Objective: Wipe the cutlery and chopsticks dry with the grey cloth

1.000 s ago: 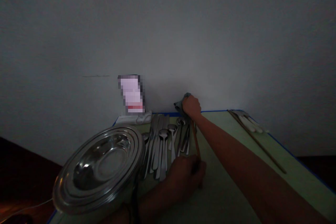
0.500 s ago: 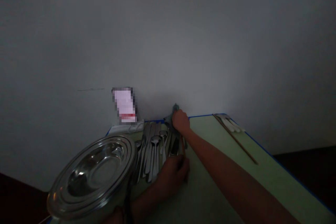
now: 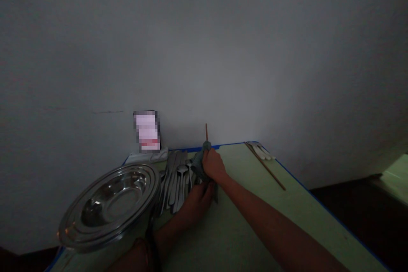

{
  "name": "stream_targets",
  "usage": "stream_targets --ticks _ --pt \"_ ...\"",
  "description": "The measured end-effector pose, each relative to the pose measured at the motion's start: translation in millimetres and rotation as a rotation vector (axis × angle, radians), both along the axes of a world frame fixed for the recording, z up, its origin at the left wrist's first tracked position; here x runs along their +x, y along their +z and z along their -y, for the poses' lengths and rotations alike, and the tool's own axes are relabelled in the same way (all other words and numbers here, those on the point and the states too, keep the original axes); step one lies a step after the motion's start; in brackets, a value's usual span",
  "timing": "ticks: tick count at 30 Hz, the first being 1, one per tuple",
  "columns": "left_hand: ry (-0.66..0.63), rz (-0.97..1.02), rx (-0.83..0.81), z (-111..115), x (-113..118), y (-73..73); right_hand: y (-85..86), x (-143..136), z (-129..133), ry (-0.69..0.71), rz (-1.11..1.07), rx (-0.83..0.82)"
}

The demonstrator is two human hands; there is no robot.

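My right hand is closed round a grey-green cloth, which wraps a thin brown chopstick. The chopstick's far end sticks out beyond the cloth, toward the wall. Just below, my left hand is closed at the near end of the chopstick, whose lower part is hidden by the fingers. Left of the hands lie several metal spoons and other cutlery, side by side on the pale green table.
A shiny metal bowl stands at the left. Behind it a phone leans on the wall above a white item. At the right lie brown chopsticks and white-handled cutlery.
My right hand and the cloth have slid down the chopstick toward my left hand, so its far end now shows. The view has shifted slightly to the right.
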State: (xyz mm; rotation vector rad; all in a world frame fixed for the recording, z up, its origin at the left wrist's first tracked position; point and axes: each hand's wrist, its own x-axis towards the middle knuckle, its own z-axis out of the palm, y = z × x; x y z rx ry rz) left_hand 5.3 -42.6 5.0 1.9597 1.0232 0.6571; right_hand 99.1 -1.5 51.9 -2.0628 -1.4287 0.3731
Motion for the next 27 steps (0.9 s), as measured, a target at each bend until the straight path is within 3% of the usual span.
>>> stream_targets --ticks 8,27 --pt "-0.003 -0.059 0.02 0.4 2.2 -0.8 -2.2 -0.2 -7.7 -0.032 -0.002 -0.003" --pt "-0.044 -0.177 0.018 -4.4 3.2 -2.9 13.4 14.7 -74.1 -0.07 0.025 0.083"
